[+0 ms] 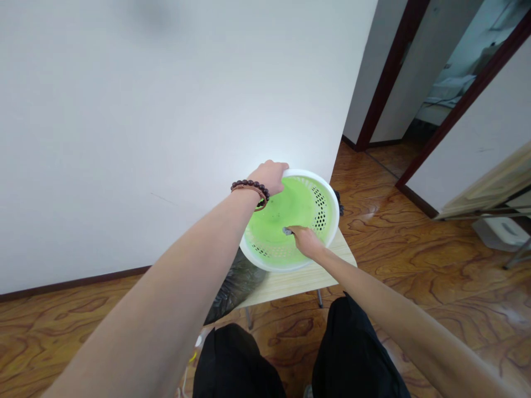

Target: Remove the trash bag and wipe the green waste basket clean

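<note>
Wood-grain floor point(373, 243), pale table point(286, 284) by white wall point(166, 110); left hand point(271, 177) gripping green basket's point(296, 202) rim, right hand point(307, 241) holding grey item point(287, 231).

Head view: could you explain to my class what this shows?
No machine here: these are a person's bare hands, seen by a camera worn on the head, looking forward and down. The left hand, with a beaded bracelet at its wrist, grips the white rim of a green basket. The right hand holds a grey object over the basket, too small to identify. The basket seems to rest on a small table, with a dark bag to its left.
</note>
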A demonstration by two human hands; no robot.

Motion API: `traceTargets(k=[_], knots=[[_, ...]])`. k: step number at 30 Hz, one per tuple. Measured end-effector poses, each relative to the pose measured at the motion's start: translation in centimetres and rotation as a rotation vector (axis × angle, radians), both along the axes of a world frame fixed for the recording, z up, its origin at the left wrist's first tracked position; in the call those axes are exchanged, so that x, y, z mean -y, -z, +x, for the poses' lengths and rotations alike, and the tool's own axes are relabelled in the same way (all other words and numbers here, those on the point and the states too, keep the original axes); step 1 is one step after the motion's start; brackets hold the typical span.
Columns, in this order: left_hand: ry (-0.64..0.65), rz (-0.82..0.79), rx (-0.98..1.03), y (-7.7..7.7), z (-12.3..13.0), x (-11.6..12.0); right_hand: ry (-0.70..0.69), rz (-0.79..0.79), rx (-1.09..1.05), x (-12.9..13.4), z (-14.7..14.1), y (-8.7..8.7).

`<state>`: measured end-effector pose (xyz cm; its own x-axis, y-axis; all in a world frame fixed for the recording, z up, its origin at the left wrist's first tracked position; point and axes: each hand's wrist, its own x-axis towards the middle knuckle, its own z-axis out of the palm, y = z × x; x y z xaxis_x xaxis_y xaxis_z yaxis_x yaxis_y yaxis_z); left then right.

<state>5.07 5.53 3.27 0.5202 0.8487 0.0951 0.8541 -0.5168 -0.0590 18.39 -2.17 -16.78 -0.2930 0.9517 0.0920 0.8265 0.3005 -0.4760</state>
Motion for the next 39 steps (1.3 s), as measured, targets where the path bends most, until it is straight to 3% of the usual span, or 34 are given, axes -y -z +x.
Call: traceTargets(k=[5, 9, 19, 23, 27, 31, 35, 39], knots=[[-0.035, 0.008, -0.01, 0.0, -0.1, 0.2, -0.022, -0.187, 0.216, -1.5, -2.7, 0.8], [-0.045, 0.012, -0.024, 0.0, -0.2, 0.4, -0.107, -0.183, 0.275, -1.2, -2.9, 0.4], [-0.005, 0.086, -0.031, 0.3, -0.3, 1.0, -0.315, -0.096, 0.151, 6.7, 0.1, -2.9], [-0.025, 0.074, -0.044, 0.3, -0.1, 1.2, -0.349, -0.121, 0.126, 7.9, 1.1, -3.7], [-0.023, 0.083, -0.049, 0.2, 0.0, 1.3, -0.211, -0.069, 0.08, 5.5, 1.2, -3.7], [-0.051, 0.072, -0.055, 0.0, 0.1, 1.5, -0.07, -0.065, 0.107, 1.4, -0.1, -2.2], [-0.048, 0.071, -0.053, 0.0, 0.0, 1.4, -0.073, -0.174, 0.226, -1.1, -2.2, 0.0], [-0.022, 0.073, -0.033, 0.2, -0.2, 1.2, -0.092, -0.165, 0.261, -1.1, -3.3, 0.7]])
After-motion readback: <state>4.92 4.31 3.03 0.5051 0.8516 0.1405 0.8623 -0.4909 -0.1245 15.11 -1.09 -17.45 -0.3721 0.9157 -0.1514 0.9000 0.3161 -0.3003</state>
